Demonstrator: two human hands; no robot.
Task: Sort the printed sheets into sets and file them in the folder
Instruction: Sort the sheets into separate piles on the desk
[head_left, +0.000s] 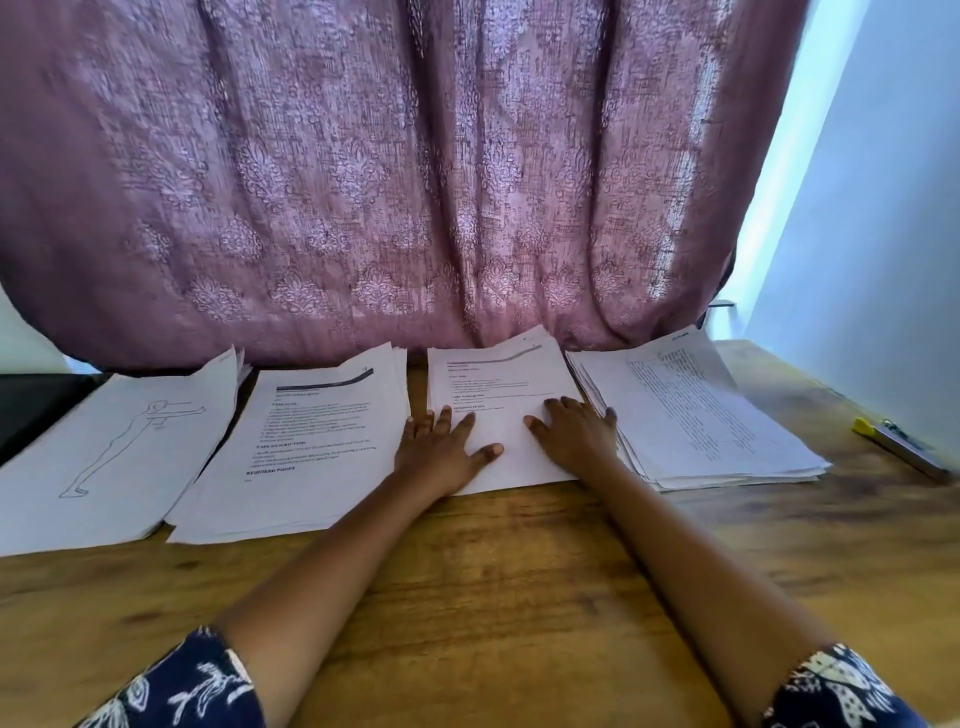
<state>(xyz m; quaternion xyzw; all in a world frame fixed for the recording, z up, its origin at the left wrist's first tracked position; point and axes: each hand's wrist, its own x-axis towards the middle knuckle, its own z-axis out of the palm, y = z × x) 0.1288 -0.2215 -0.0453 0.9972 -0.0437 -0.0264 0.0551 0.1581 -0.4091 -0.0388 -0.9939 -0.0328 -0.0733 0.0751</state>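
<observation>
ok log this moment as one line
left hand: flat on third paper stack from left | right hand: flat on same stack | surface: wooden table

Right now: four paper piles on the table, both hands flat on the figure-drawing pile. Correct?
Not quite. Head view: the left hand and right hand lie flat on the third pile from the left, printed text, not the figure-drawing pile.

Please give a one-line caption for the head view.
Left hand and right hand rest flat on one paper stack of four on a wooden table.
</observation>
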